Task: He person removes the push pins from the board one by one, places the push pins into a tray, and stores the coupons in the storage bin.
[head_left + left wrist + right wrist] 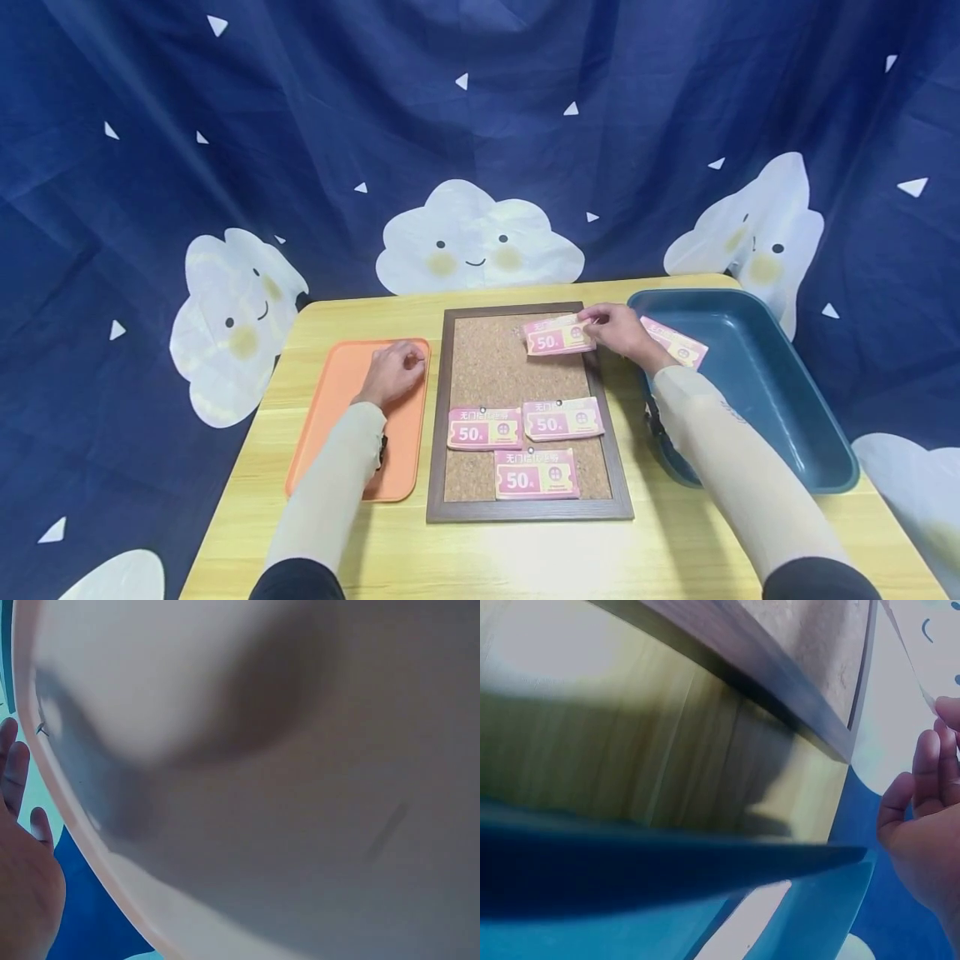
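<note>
My right hand (618, 332) pinches the right end of a pink and yellow paper coupon (551, 337) marked 50, over the upper right of a framed cork board (480, 358). In the right wrist view, the thumb and fingers (926, 761) meet at the paper's edge. Three similar coupons are fixed to the lower board with pins: a left coupon (483, 428), a right coupon (562, 419) and a bottom coupon (536, 475). My left hand (392, 372) is over an orange tray (330, 417), fingers loosely bent. A small pin (42, 729) lies by the tray's rim in the left wrist view.
A deep blue-green basin (780, 408) stands right of the board, with another coupon (675, 342) at its left rim. Everything is on a light wooden table (390, 550). A dark blue curtain (315, 125) with cloud prints hangs behind.
</note>
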Demonstrator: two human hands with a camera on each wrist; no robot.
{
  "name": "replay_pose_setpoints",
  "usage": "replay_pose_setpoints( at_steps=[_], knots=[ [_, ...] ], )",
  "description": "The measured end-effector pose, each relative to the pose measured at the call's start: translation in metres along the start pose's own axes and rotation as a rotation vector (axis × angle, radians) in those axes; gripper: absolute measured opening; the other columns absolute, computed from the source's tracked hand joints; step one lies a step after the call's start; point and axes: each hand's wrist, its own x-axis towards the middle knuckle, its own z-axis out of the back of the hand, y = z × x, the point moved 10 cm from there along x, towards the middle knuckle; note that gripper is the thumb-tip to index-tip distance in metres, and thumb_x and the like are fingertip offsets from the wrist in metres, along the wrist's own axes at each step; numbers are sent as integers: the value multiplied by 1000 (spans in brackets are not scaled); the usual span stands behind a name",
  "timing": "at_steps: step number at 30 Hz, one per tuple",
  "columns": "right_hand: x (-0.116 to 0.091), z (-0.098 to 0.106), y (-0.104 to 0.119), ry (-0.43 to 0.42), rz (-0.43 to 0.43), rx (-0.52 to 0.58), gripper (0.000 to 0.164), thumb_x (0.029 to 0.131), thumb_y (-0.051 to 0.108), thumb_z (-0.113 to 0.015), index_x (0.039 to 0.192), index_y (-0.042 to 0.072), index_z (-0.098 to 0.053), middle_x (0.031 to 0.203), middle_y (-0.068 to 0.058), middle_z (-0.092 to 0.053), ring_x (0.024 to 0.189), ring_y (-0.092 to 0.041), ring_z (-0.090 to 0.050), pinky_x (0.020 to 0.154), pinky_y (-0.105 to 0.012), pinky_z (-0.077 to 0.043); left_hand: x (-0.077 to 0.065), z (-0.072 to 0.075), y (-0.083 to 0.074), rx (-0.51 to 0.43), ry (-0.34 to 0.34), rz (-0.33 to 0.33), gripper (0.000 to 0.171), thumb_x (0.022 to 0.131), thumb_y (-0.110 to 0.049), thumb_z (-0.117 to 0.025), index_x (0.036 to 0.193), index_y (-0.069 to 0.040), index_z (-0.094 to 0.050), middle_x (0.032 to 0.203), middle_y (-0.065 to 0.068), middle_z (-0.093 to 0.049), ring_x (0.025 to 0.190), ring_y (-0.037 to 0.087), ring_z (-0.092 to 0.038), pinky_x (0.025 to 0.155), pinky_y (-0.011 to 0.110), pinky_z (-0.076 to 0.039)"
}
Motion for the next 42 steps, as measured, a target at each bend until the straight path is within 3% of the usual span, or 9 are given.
replay_pose_setpoints(
  at_steps=[8,16,22,26,32,38,42],
  knots=[
    [-2,12,-11,-25,-21,-22,25,90,13,-60,112,8,-69,105,-15,-68,91,-25,-57,69,-26,-45,-4,-4,9,16,21,29,8,88,-27,-61,91,-21,-67,88,-3,-63,83,16,-58,85,41,-35],
    [-5,27,-21,-83,-47,-17,26,88,11,-59,112,8,-69,105,-17,-69,85,-25,-55,60,-24,-42,-7,-3,9,27,-1,12,10,87,-25,-63,91,-18,-68,86,-2,-63,81,17,-57,82,42,-37],
    [-9,35,-30,-112,-86,-34,28,89,12,-56,113,9,-68,113,-17,-67,93,-26,-55,69,-28,-43,-10,-3,10,32,6,26,11,88,-25,-63,93,-17,-69,88,-1,-65,83,17,-60,85,42,-39],
    [-11,40,-36,-138,-108,-12,28,89,12,-55,114,8,-68,115,-17,-66,96,-26,-55,74,-28,-42,-10,-4,11,30,2,29,12,89,-25,-62,94,-17,-69,90,0,-66,84,18,-60,86,44,-38],
    [-16,51,-49,-183,-152,54,30,88,12,-53,114,7,-67,114,-16,-64,95,-27,-54,64,-23,-42,-12,-6,15,21,10,40,12,89,-26,-62,94,-17,-68,93,0,-65,87,18,-59,88,44,-37],
    [-21,61,-65,-228,-213,142,33,88,12,-53,118,6,-65,122,-16,-60,102,-25,-50,70,-21,-40,-13,-7,16,18,7,32,13,89,-28,-62,94,-18,-68,93,0,-65,88,19,-60,88,45,-37],
    [-25,65,-75,-252,-256,201,35,86,10,-54,119,6,-64,119,-14,-59,101,-22,-50,64,-18,-41,-14,-7,18,22,2,27,13,89,-28,-62,95,-18,-68,94,-1,-65,89,18,-61,89,45,-37]
  ],
)
